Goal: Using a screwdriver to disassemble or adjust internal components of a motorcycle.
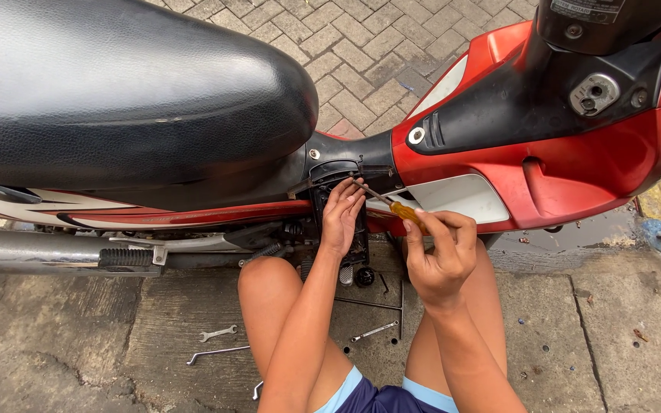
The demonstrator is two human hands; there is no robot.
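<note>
- The screwdriver point(392, 203), with a slim metal shaft and a yellow-orange handle, sits just right of the picture's centre; its tip points toward ten o'clock into the black panel point(338, 172) where the motorcycle's seat meets its red bodywork.
- The right hand point(439, 252) has its fingers curled together around the handle, thumb on the near side, held at a slant, which looks suited to pressing along the shaft's line.
- The left hand point(340, 216) lies at nine o'clock from the handle, fingers mostly together and resting flat on the dark engine-side parts below the tip, apparently steadying the spot rather than gripping anything.
- At twelve o'clock from the hands the black seat point(116, 92) fills the upper left, and the red leg shield point(575, 168) with a white panel point(460, 197) spreads toward two o'clock.
- At nine o'clock runs the chrome exhaust pipe point(32, 251) with a ribbed footpeg point(125, 258) above it.
- The person's bare knees point(269, 287) rise at six o'clock, a squat close to the work.
- On the concrete ground point(55, 344) at seven o'clock lie a small spanner point(218, 333) and a long thin wrench point(218, 354); another spanner point(374, 331) lies between the legs, all within reach.
</note>
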